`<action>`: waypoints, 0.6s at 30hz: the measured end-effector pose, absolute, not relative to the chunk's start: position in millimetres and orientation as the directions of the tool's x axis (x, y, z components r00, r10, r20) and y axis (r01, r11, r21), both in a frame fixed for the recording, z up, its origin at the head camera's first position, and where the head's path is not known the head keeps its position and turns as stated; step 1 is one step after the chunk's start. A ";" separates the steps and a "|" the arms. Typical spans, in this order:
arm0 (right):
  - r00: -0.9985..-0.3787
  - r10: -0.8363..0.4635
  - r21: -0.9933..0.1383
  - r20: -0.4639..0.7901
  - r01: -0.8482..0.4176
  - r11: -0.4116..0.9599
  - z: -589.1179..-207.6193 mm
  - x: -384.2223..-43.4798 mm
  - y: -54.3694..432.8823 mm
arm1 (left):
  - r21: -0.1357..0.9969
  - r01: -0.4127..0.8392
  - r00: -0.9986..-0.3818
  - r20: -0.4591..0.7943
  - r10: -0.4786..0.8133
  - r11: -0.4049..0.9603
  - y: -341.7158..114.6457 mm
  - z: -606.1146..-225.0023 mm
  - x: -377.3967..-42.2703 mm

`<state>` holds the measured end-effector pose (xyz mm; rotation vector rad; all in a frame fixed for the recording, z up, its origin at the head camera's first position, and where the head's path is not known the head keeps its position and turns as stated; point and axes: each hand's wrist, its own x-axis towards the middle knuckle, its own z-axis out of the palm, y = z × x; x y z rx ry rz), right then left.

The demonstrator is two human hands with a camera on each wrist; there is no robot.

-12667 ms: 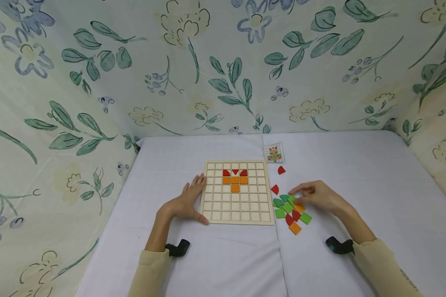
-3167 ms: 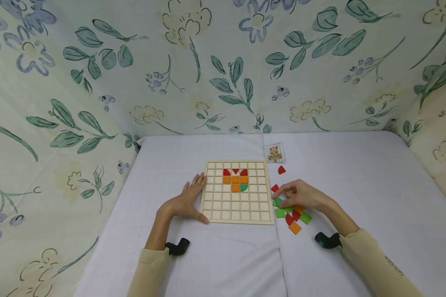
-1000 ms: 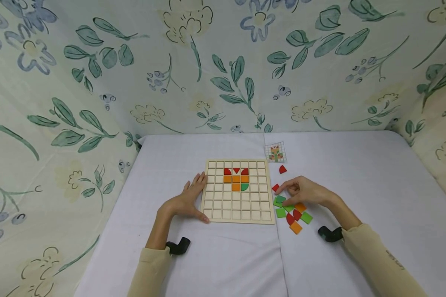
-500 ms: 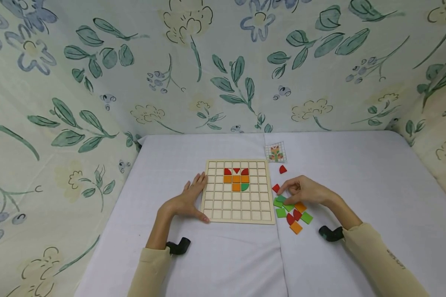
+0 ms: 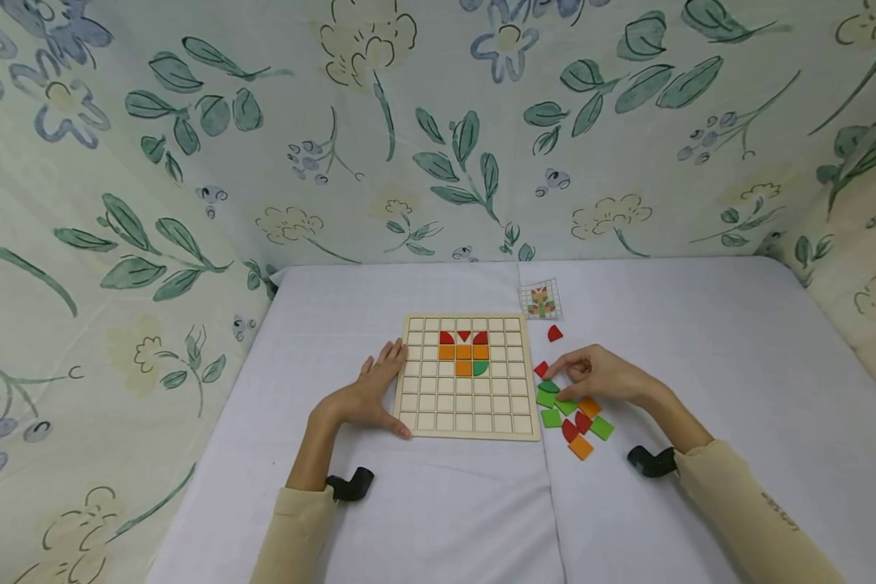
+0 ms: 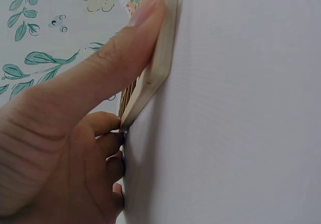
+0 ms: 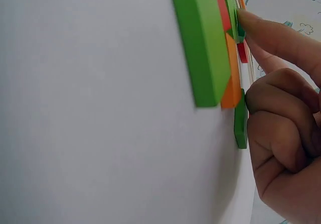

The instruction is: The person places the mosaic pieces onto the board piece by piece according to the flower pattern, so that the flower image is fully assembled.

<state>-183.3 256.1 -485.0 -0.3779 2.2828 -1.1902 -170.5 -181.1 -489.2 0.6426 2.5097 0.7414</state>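
Note:
My left hand (image 5: pixel 365 401) rests along the left edge of a wooden grid board (image 5: pixel 431 403), fingers spread and thumb near the lower left corner. In the left wrist view the thumb (image 6: pixel 108 63) lies against the board's edge (image 6: pixel 159 58). Red, orange and green tiles fill several cells near the top. To the right, my right hand (image 5: pixel 607 377) pinches a dark green quarter-circle tile (image 5: pixel 548 387) low over the pile, between index finger and thumb. Its other fingers are curled in the right wrist view (image 7: pixel 281 128). The tile's contact with the fingertips is partly hidden.
Light green squares (image 5: pixel 551 418), orange squares (image 5: pixel 581 447) and red quarter-circle tiles (image 5: pixel 569 430) lie overlapping beside the board. Two red tiles lie further up, one of them (image 5: pixel 555 333) below a small pattern card (image 5: pixel 542 299). A white cloth (image 5: pixel 445 519) covers the table.
A green quarter-circle was added to the board between 12.7 and 3.2 seconds ago. Over the last second, the dark green tile in the right hand has turned and shifted slightly. The left hand stays put.

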 end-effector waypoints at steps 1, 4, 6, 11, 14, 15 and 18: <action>-0.815 -0.476 -0.822 -0.329 -0.001 0.570 -484.9 -183.5 256.5 | 0.592 0.304 -0.793 -0.277 0.542 0.747 -181.2 -489.1 -170.2; -0.808 -0.490 -0.825 -0.326 -0.010 0.565 -485.7 -184.5 257.8 | 0.589 0.304 -0.792 -0.281 0.542 0.749 -181.2 -489.4 -170.5; -0.810 -0.486 -0.819 -0.327 -0.014 0.574 -486.3 -185.3 258.0 | 0.591 0.305 -0.793 -0.278 0.543 0.747 -181.4 -489.7 -170.4; -0.822 -0.472 -0.808 -0.319 -0.025 0.589 -485.2 -187.0 256.9 | 0.581 0.299 -0.792 -0.290 0.537 0.757 -181.3 -489.8 -170.5; -0.827 -0.467 -0.803 -0.314 -0.031 0.595 -484.1 -187.3 255.3 | 0.581 0.299 -0.792 -0.292 0.537 0.757 -181.2 -489.6 -170.7; -0.830 -0.461 -0.800 -0.315 -0.029 0.599 -484.0 -187.4 254.5 | 0.585 0.301 -0.792 -0.287 0.539 0.753 -181.1 -489.7 -170.8; -0.838 -0.454 -0.796 -0.304 -0.038 0.604 -484.3 -187.8 251.7 | 0.589 0.305 -0.793 -0.279 0.542 0.748 -181.5 -489.3 -170.5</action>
